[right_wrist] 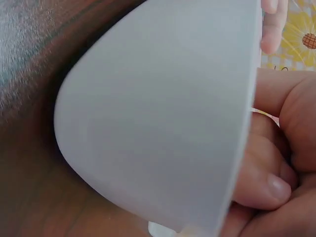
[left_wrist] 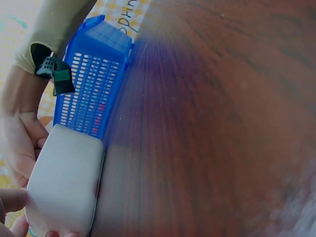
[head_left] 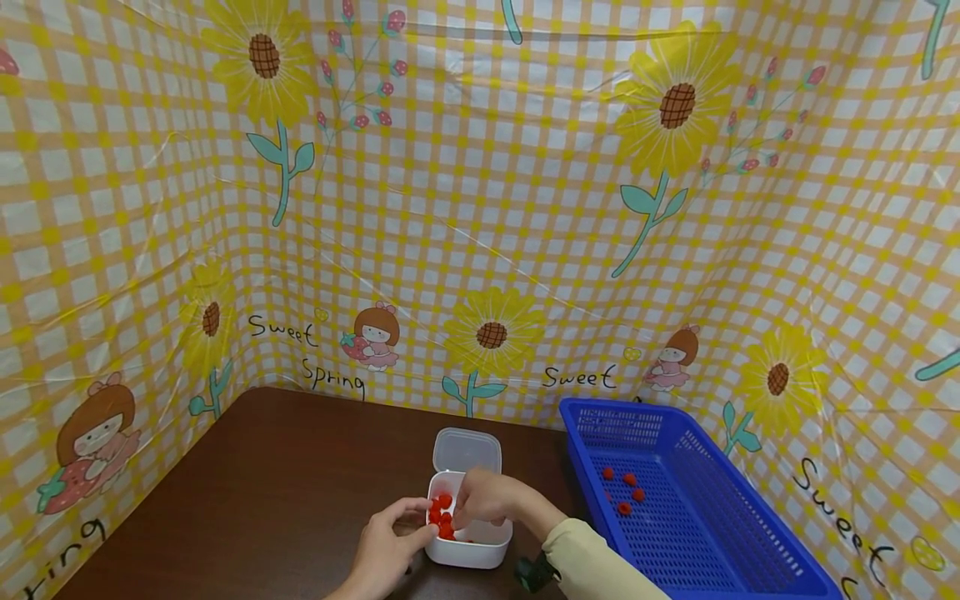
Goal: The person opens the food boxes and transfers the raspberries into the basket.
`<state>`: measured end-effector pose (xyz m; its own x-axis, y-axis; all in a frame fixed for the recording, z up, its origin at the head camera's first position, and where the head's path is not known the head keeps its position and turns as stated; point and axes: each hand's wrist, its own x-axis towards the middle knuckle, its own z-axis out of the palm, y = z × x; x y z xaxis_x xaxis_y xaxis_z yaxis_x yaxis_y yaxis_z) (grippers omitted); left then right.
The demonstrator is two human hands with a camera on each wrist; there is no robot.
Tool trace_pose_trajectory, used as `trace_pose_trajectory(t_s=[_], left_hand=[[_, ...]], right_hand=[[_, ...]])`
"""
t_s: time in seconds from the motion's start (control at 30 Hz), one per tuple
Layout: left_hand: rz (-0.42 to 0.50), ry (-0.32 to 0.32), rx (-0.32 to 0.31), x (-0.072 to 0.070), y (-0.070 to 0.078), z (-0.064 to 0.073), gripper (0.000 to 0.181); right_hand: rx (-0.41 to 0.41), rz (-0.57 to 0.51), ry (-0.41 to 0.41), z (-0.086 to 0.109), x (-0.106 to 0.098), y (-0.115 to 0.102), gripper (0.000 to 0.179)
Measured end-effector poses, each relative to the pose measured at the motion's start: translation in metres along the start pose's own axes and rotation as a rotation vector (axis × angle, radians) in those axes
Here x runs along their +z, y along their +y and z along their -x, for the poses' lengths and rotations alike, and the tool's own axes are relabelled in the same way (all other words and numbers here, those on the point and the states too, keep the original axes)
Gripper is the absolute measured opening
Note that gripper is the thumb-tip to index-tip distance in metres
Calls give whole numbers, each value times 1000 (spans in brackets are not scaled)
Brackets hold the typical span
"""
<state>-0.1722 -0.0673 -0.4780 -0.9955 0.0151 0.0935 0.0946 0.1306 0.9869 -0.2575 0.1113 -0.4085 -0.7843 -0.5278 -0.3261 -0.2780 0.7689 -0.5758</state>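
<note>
A white lidded box (head_left: 468, 555) stands on the table with its translucent lid (head_left: 467, 451) flipped back. Several small red raspberries (head_left: 446, 502) lie along the left side inside. My left hand (head_left: 384, 542) holds the box at its left wall, thumb and fingertips against the rim. Reaching down into the box is my right hand (head_left: 483, 498), its fingers curled beside the raspberries. In the right wrist view the box wall (right_wrist: 158, 113) covers much of the frame; whether anything sits between the right fingertips is hidden.
A blue perforated basket (head_left: 675, 475) stands to the right, with several raspberries (head_left: 637, 495) on its floor. The brown table (head_left: 285, 483) extends left of the box. A checked, flower-printed cloth (head_left: 480, 208) walls the back and sides. A dark device (head_left: 532, 573) sits at the right wrist.
</note>
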Motion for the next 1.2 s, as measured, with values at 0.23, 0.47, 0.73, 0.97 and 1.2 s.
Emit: trace_pose_trajectory(t_s=[0.23,0.47,0.73,0.97,1.2], left_hand=[[-15,1,14,0,1,1,35],[-12,4,9,0,3,1,34],[-9,-3,0,0,3,1,35],[1,-7,-1,0,4,2,35],[3,-5,-4,1,4,2,35]], right_hand=[[-8,-5,50,-6,8,6,13],[-7,3,143,-10,15,9,14],[-6,9,247,-11,24,11,26],[-22,24,289,-10,27,9,28],[3,50,316,-7,30,7,34]])
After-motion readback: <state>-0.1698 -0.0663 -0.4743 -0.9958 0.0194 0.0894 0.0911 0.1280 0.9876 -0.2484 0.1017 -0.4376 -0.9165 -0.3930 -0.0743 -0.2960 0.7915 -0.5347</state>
